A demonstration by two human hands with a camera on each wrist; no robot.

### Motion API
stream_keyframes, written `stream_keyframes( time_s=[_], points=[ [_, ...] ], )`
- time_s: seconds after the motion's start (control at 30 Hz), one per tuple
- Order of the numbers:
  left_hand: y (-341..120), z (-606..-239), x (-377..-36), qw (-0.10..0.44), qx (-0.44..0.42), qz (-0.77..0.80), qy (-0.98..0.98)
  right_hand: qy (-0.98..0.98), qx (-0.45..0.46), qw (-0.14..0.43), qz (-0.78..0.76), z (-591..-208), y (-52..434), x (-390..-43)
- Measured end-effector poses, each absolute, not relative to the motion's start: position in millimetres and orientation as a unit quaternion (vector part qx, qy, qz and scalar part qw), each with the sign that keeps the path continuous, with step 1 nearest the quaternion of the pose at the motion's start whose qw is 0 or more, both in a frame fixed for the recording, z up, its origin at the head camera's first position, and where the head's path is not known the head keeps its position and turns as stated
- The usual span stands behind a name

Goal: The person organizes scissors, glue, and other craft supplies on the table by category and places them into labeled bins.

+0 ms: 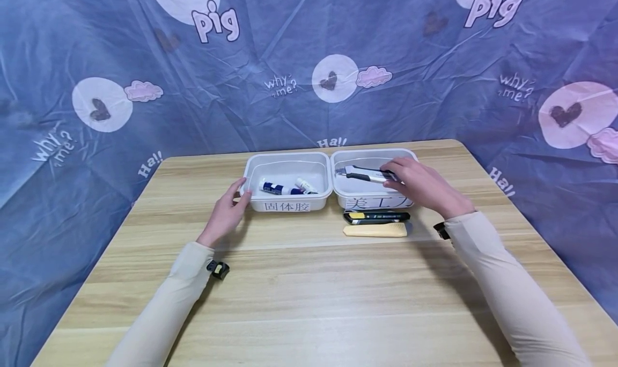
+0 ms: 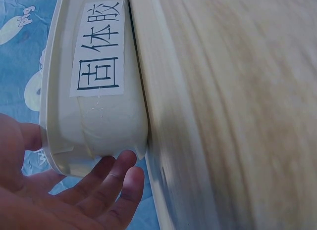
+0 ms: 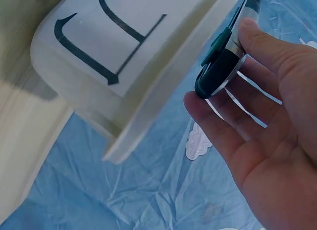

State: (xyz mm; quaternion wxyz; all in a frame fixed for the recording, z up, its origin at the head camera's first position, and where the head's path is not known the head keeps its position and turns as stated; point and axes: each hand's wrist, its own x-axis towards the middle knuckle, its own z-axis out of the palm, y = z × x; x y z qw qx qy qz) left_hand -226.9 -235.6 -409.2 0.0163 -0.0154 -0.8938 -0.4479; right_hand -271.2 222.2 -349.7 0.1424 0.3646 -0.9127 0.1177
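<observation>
The right hand [image 1: 425, 187] reaches over the right tub [image 1: 374, 198], its grip pinching the rear end of a white utility knife [image 1: 364, 175] between thumb and fingertips; the right wrist view shows the knife's dark butt clamped there, just above the tub's rim. Held by its end and lying nearly level, the knife hangs over the open mouth of this tub, whose front label bears characters partly hidden by the hand. Apart from that knife, I cannot tell whether anything lies inside it. The left hand [image 1: 226, 212] rests against the outer corner of the left tub [image 1: 287, 187], fingers relaxed and spread along the wall with the thumb at the rim, which looks like a way of steadying the tub on the worktop [image 1: 309, 281]. This tub, labelled 固体胶, holds two glue sticks [image 1: 287, 187] lying on their sides. The two tubs stand side by side, touching. Just in front of the right tub, on the worktop, lie a black and yellow utility knife [image 1: 376, 216] and a pale yellow one [image 1: 375, 230], parallel and close together.
</observation>
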Motion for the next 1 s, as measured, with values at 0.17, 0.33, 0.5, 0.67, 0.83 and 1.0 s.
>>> stream_keyframes(
  time_s=[0.17, 0.33, 0.5, 0.67, 0.83, 1.0],
  points=[
    [-234.9, -409.2, -227.2, 0.016, -0.016, -0.448, -0.894, -0.920, 0.355, 0.123, 0.109, -352.3, 221.2, -278.1],
    [-234.9, -409.0, -227.9, 0.019, -0.017, -0.449, -0.893, -0.924, 0.350, 0.109, 0.105, -353.7, 220.7, -285.1],
    [-234.9, -408.7, -227.7, 0.017, -0.015, -0.449, -0.893, -0.926, 0.348, 0.095, 0.112, -356.5, 222.3, -289.6],
    [-234.9, -409.3, -227.8, 0.015, -0.013, -0.446, -0.895, -0.926, 0.351, 0.082, 0.116, -359.9, 224.5, -292.6],
    [-235.0, -410.0, -227.6, 0.015, -0.012, -0.445, -0.895, -0.924, 0.356, 0.071, 0.118, -362.0, 225.6, -295.0],
    [-235.9, -411.3, -228.1, 0.018, -0.014, -0.444, -0.896, -0.924, 0.356, 0.063, 0.121, -363.5, 226.0, -295.5]
  ],
)
